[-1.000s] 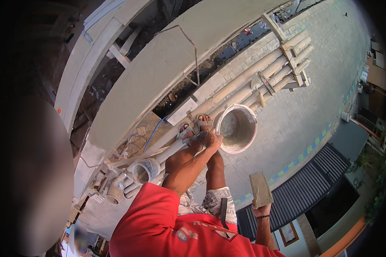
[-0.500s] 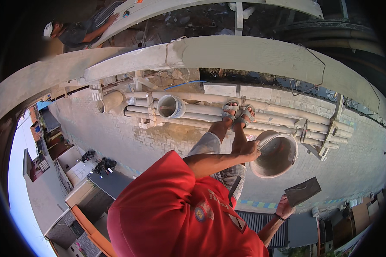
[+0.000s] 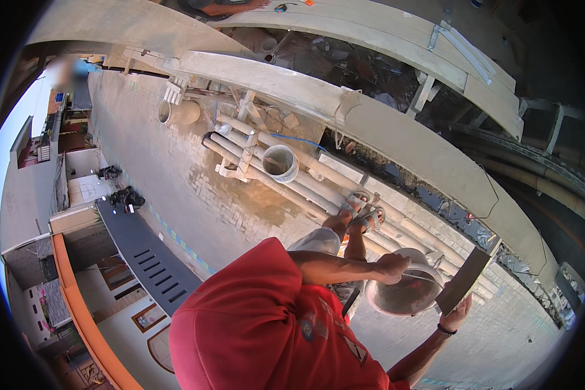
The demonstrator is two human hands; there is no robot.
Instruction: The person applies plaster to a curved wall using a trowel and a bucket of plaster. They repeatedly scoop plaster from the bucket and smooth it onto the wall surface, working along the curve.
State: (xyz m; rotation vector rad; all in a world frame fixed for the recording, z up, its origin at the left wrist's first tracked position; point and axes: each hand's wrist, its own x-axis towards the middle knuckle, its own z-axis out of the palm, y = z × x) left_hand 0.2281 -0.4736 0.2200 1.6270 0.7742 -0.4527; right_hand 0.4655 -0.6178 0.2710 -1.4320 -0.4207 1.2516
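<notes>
My left hand point(image 3: 392, 268) is closed on the thin wire handle of a large, tilted bucket point(image 3: 396, 298), grey-stained inside, hanging below and beside it. Its opening faces toward my right hand, and its contents are hard to make out. My right hand point(image 3: 458, 315) grips a plastering trowel point(image 3: 463, 281), a dark flat rectangle standing steeply at the bucket's right rim. The fingers hide the trowel's handle. Whether the blade touches the rim I cannot tell.
My sandaled feet point(image 3: 363, 213) stand on pale round poles point(image 3: 312, 188) above the paving. A smaller white bucket point(image 3: 280, 164) sits on them to the left. Ahead runs a long grey beam point(image 3: 396, 123); beyond it, a person's arm point(image 3: 234, 8) rests on planks.
My right hand has brought the trowel up and close to the bucket's rim. The bucket has tipped more. The whole view has turned, and the other person has mostly left it.
</notes>
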